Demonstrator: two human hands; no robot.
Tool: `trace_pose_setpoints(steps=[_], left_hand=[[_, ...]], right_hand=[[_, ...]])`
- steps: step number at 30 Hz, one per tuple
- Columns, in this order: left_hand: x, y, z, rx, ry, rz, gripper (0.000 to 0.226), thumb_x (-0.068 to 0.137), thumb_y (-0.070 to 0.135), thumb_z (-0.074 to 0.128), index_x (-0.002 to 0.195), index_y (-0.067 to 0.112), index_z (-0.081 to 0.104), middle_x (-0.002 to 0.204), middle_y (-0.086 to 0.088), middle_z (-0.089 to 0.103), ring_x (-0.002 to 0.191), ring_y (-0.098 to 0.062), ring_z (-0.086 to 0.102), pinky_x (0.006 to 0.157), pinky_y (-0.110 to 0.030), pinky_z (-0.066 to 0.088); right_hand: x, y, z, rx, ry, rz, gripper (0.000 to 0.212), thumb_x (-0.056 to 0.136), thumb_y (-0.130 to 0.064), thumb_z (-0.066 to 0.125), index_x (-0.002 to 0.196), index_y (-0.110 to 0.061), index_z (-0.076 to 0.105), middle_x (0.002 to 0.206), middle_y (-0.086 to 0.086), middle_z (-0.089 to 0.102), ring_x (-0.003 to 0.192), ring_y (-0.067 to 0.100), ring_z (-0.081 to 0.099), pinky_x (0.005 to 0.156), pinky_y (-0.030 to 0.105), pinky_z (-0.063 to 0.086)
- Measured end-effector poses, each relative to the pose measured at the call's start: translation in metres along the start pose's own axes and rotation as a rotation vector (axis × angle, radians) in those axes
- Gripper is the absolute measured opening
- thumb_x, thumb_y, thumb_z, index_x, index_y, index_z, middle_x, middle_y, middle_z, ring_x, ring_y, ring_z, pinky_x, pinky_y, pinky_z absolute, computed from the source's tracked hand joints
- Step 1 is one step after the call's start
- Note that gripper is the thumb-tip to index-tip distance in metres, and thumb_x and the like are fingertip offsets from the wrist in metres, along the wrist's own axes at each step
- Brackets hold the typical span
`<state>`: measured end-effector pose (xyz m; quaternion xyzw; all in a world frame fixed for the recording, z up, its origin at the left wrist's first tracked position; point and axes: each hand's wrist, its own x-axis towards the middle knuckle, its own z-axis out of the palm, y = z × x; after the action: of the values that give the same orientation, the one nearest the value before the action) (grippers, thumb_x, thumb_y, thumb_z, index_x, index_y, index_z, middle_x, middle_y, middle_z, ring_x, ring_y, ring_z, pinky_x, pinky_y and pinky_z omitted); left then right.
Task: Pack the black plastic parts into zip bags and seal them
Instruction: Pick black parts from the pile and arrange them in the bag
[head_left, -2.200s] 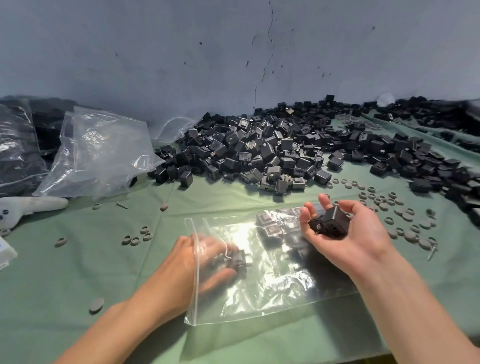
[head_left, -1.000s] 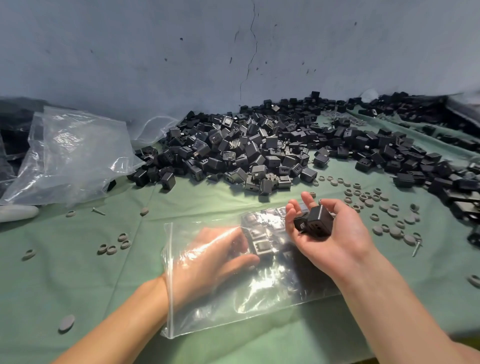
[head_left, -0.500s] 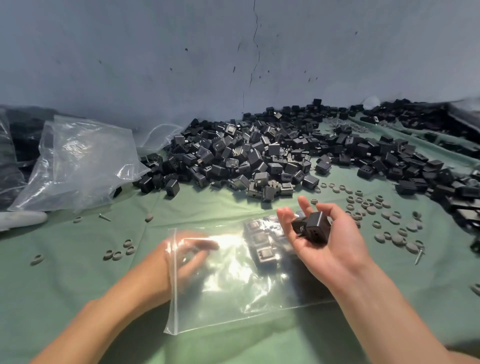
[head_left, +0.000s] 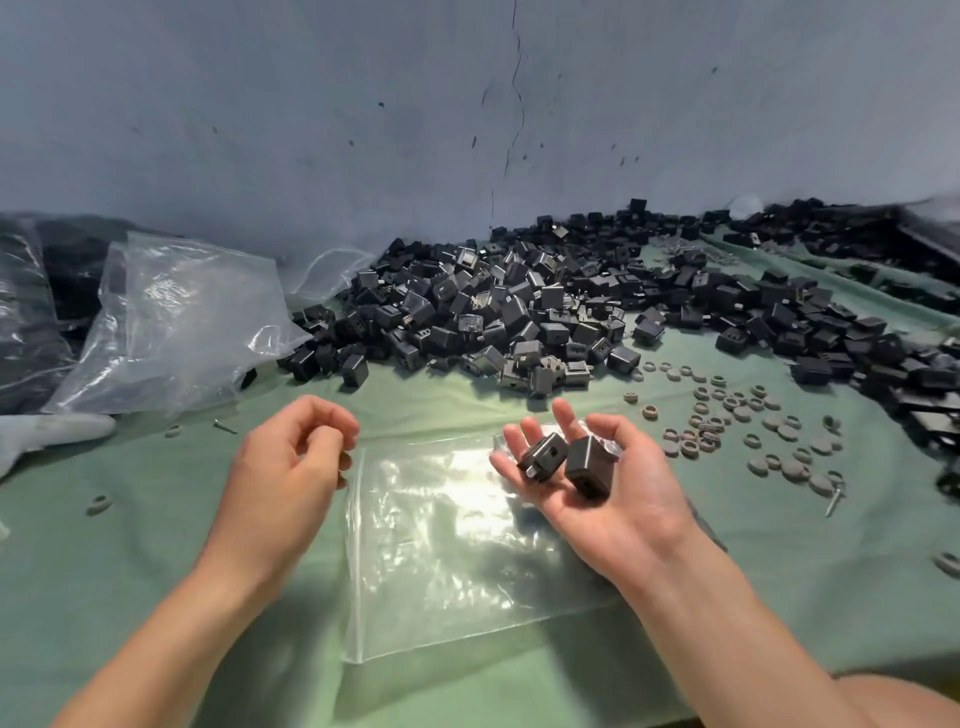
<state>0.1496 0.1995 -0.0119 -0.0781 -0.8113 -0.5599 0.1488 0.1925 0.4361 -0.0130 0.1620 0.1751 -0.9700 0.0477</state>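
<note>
A clear zip bag lies flat on the green cloth in front of me. My right hand hovers palm up over the bag's right top corner, with two black plastic parts resting on its straight fingers. My left hand is just left of the bag's open edge, fingers loosely curled, holding nothing. A big pile of black parts covers the cloth behind. Whatever is inside the bag is hidden behind my right hand.
Crumpled clear bags and dark filled bags sit at the left against the grey wall. Several grey rings and discs and a screw lie at the right. More black parts line the right side.
My left hand has come out of the zip bag and lifted to its left. My right hand has stayed over the bag and opened flatter, showing two parts.
</note>
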Motion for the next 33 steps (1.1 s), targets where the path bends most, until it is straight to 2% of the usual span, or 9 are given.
trace_pose_setpoints(steps=[4, 6, 10, 15, 19, 22, 25, 29, 33], left_hand=[[-0.033, 0.021, 0.034, 0.064, -0.315, 0.109, 0.016, 0.091, 0.047, 0.054, 0.1, 0.039, 0.064, 0.087, 0.017, 0.068, 0.074, -0.008, 0.065, 0.063, -0.027, 0.054], [-0.04, 0.024, 0.049, 0.067, -0.373, 0.13, 0.013, 0.095, 0.047, 0.059, 0.103, 0.038, 0.062, 0.092, 0.025, 0.065, 0.076, -0.004, 0.065, 0.065, -0.024, 0.054], [-0.045, 0.018, 0.051, 0.068, -0.356, 0.092, 0.022, 0.087, 0.042, 0.07, 0.1, 0.033, 0.054, 0.093, 0.022, 0.061, 0.074, -0.008, 0.063, 0.068, -0.023, 0.051], [-0.046, 0.027, 0.037, 0.031, -0.307, 0.148, 0.027, 0.082, 0.041, 0.065, 0.108, 0.038, 0.063, 0.089, 0.024, 0.062, 0.074, -0.002, 0.06, 0.067, -0.008, 0.042], [-0.021, 0.015, -0.007, -0.015, -0.091, -0.043, 0.026, 0.083, 0.043, 0.076, 0.101, 0.031, 0.062, 0.088, 0.007, 0.071, 0.073, 0.003, 0.063, 0.066, -0.01, 0.046], [-0.015, -0.004, -0.036, 0.206, 0.019, -0.215, 0.024, 0.084, 0.043, 0.071, 0.098, 0.027, 0.059, 0.088, 0.012, 0.067, 0.078, 0.008, 0.062, 0.064, -0.011, 0.042], [-0.019, -0.024, -0.044, 0.423, -0.07, -0.331, 0.035, 0.081, 0.062, 0.063, 0.086, 0.027, 0.065, 0.075, 0.005, 0.069, 0.072, -0.017, 0.064, 0.059, -0.027, 0.041], [-0.025, -0.03, -0.036, 0.458, -0.219, -0.285, 0.048, 0.074, 0.072, 0.056, 0.078, 0.025, 0.067, 0.063, 0.006, 0.067, 0.041, -0.005, 0.048, 0.044, -0.021, 0.039], [-0.027, -0.027, -0.027, 0.375, -0.383, -0.182, 0.042, 0.08, 0.067, 0.047, 0.092, 0.032, 0.068, 0.076, 0.009, 0.072, 0.06, -0.007, 0.065, 0.06, -0.025, 0.048]], right_hand=[[0.003, 0.017, 0.006, -0.043, -0.054, 0.058, 0.023, 0.081, -0.015, 0.058, 0.099, -0.006, 0.071, 0.111, 0.023, 0.066, 0.096, 0.041, 0.07, 0.088, 0.062, 0.053], [0.004, 0.026, 0.009, -0.074, -0.112, 0.102, 0.017, 0.083, -0.015, 0.057, 0.096, -0.01, 0.068, 0.107, 0.02, 0.065, 0.099, 0.04, 0.066, 0.098, 0.06, 0.048], [0.005, 0.035, 0.007, -0.102, -0.129, 0.148, 0.015, 0.087, -0.014, 0.056, 0.098, -0.013, 0.066, 0.109, 0.019, 0.068, 0.12, 0.041, 0.06, 0.107, 0.058, 0.041], [-0.001, 0.034, 0.007, -0.043, -0.17, 0.172, 0.013, 0.088, -0.012, 0.056, 0.094, -0.008, 0.067, 0.104, 0.02, 0.066, 0.092, 0.035, 0.068, 0.084, 0.048, 0.058], [-0.005, 0.012, 0.006, 0.021, -0.138, 0.103, 0.02, 0.085, -0.008, 0.061, 0.104, -0.003, 0.066, 0.106, 0.023, 0.062, 0.084, 0.029, 0.066, 0.079, 0.035, 0.06], [-0.006, -0.008, 0.002, 0.009, -0.085, 0.015, 0.026, 0.085, -0.01, 0.061, 0.111, -0.005, 0.064, 0.123, 0.023, 0.056, 0.092, 0.027, 0.062, 0.081, 0.034, 0.058], [-0.005, -0.022, 0.0, 0.024, -0.047, -0.019, 0.024, 0.085, -0.01, 0.059, 0.109, -0.008, 0.062, 0.134, 0.022, 0.051, 0.099, 0.026, 0.059, 0.076, 0.034, 0.059], [-0.003, -0.029, 0.001, 0.057, -0.027, -0.029, 0.02, 0.087, -0.01, 0.056, 0.106, -0.01, 0.061, 0.132, 0.022, 0.052, 0.091, 0.025, 0.061, 0.071, 0.033, 0.059], [0.0, -0.026, 0.002, 0.063, -0.006, -0.038, 0.023, 0.083, -0.008, 0.056, 0.105, -0.009, 0.061, 0.126, 0.022, 0.054, 0.089, 0.024, 0.061, 0.069, 0.031, 0.059]])
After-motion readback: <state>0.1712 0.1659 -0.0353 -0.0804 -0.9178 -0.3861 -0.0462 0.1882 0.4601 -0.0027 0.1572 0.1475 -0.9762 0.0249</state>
